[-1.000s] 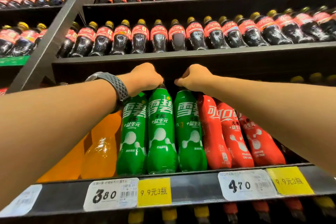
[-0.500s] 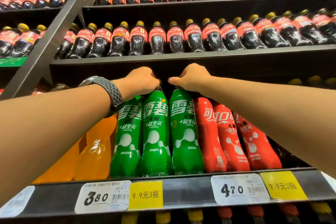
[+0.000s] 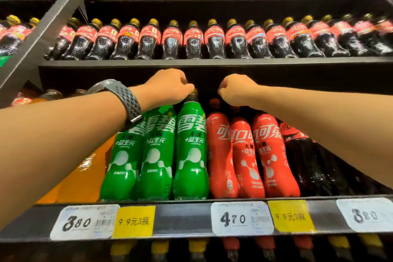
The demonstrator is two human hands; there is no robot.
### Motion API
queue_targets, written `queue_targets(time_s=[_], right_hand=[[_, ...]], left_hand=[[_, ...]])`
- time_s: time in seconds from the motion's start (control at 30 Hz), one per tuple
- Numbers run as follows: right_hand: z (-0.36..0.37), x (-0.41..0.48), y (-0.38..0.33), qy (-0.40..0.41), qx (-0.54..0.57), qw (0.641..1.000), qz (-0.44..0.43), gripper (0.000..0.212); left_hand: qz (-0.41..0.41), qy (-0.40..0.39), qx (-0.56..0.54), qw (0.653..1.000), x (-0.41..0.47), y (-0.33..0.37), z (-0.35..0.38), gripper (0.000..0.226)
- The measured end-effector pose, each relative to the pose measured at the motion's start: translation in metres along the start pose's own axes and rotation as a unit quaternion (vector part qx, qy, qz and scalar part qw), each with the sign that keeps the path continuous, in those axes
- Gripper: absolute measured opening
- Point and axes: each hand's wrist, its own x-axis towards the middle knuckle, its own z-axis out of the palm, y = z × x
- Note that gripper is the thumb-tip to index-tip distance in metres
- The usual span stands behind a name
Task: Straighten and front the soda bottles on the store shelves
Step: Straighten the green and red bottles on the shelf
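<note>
On the middle shelf (image 3: 182,218), across the centre of the frame, three green bottles (image 3: 157,155) stand side by side and touching. Their long axes are upright, caps toward the top of the frame and white-lettered labels facing outward. Just right of them stand three red bottles (image 3: 246,155) in the same pose, labels also to the front. The left grip (image 3: 170,87), a bare hand with a grey watch (image 3: 125,100) on the wrist, reaches in from the left. Its fingers curl over the cap of the rightmost green bottle (image 3: 191,155) and hold its top. The right grip (image 3: 238,91) comes in from the right, its fingers curled down over the tops of the middle and right red bottles. I cannot tell whether it holds one. Orange bottles (image 3: 85,176) show at lower left behind the forearm, and a dark cola bottle (image 3: 306,159) stands right of the red ones. Price tags (image 3: 83,221) line the shelf edge, and rows of cola bottles (image 3: 191,38) fill the shelves above.
</note>
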Motion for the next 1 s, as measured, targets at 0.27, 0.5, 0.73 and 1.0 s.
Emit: queue_targets(time_s=[0.27,0.5,0.73,1.0], right_hand=[[0.011,-0.015,0.042,-0.062,-0.111,0.992,-0.009,0.038],[0.023,-0.008,0.040,-0.040,-0.140,0.989,-0.026,0.042],[0.025,0.006,0.041,-0.019,-0.133,0.990,-0.034,0.039],[0.023,0.012,0.046,0.017,-0.072,0.997,0.007,0.033]], left_hand=[[0.056,-0.039,0.091,0.994,0.019,0.037,0.025,0.045],[0.097,-0.083,0.160,0.979,0.038,0.053,0.049,0.046],[0.085,-0.036,0.151,0.984,0.049,0.055,0.060,0.041],[0.016,-0.061,0.131,0.989,0.044,0.074,0.053,0.030]])
